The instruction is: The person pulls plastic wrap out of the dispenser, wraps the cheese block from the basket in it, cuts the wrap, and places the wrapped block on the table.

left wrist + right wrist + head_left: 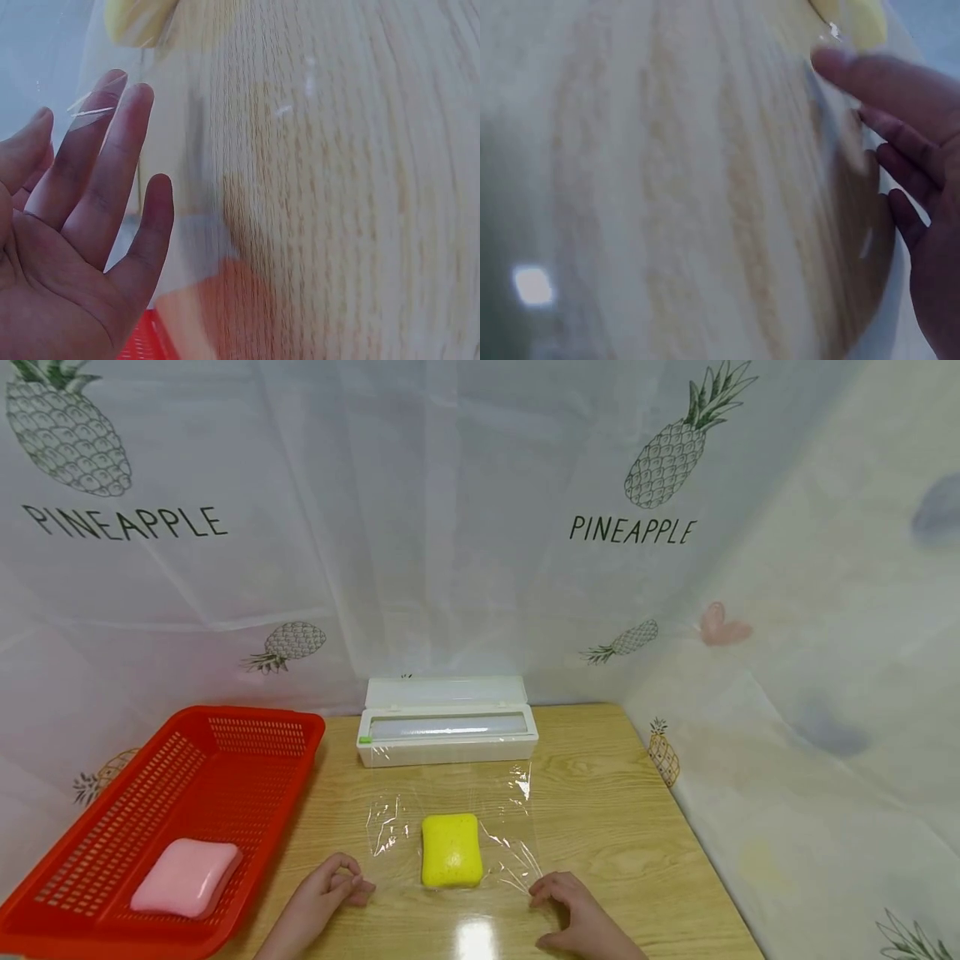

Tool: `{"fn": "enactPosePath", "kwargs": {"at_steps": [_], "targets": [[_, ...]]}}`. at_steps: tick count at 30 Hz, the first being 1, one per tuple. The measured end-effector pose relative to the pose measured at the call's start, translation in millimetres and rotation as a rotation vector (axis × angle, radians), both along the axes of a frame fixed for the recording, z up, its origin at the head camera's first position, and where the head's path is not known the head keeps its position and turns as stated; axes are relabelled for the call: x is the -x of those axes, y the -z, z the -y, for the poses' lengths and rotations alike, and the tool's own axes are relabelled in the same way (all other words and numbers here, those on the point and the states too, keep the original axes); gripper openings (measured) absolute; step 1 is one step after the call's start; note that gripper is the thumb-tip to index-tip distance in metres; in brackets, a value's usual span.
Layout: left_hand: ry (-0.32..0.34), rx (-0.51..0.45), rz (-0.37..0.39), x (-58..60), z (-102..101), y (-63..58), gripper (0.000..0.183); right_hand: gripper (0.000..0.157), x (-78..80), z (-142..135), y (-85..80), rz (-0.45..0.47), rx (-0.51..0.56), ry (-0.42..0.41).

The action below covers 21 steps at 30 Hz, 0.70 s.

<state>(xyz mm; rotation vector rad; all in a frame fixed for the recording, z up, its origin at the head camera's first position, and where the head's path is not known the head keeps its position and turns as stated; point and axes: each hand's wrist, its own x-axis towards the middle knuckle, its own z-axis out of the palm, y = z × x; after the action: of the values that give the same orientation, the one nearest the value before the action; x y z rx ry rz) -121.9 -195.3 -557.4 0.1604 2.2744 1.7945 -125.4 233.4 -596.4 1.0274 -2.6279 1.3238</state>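
Note:
A yellow, rounded, sponge-like block [452, 852] lies in the middle of a sheet of clear cling film [393, 831] on the wooden table. The film runs toward me from a white dispenser box [450, 753] with its lid raised and the roll [450, 725] showing inside. My left hand [330, 893] is beside the film's left edge; in the left wrist view its fingers [94, 202] are extended, with film glinting across one fingertip. By the film's near right corner is my right hand [577, 914], fingertips at the creased film and thumb held apart.
A red perforated basket [281, 827] stands on the left, a glossy pink block [187, 877] lying in its near end. Behind the table [622, 810] hangs a pineapple-print cloth [450, 527], and another pale cloth [825, 693] borders the right side.

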Motion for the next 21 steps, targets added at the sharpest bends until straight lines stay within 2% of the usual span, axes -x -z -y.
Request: {"fn": "enactPosePath", "kwargs": {"at_steps": [4, 6, 11, 16, 21], "targets": [[-0.01, -0.011, 0.007, -1.0, 0.7, -0.1, 0.008, 0.019, 0.4, 1.5, 1.9, 0.117, 0.074, 0.071], [-0.014, -0.013, 0.009, -1.7, 1.2, -0.4, 0.01, 0.01, 0.4, 1.2, 1.1, 0.237, 0.143, 0.105], [-0.014, 0.036, -0.015, -2.3, 2.4, -2.1, 0.01, 0.012, 0.6, 0.1, -5.8, 0.435, 0.327, 0.158], [-0.003, 0.09, -0.062, 0.6, 2.8, -3.8, 0.005, 0.02, 5.0, 3.4, -14.6, 0.496, 0.393, 0.168], [0.007, 0.108, -0.101, 3.3, 1.2, -4.0, 0.004, 0.021, 12.8, 0.8, -20.4, 0.486, 0.382, 0.15]]}}
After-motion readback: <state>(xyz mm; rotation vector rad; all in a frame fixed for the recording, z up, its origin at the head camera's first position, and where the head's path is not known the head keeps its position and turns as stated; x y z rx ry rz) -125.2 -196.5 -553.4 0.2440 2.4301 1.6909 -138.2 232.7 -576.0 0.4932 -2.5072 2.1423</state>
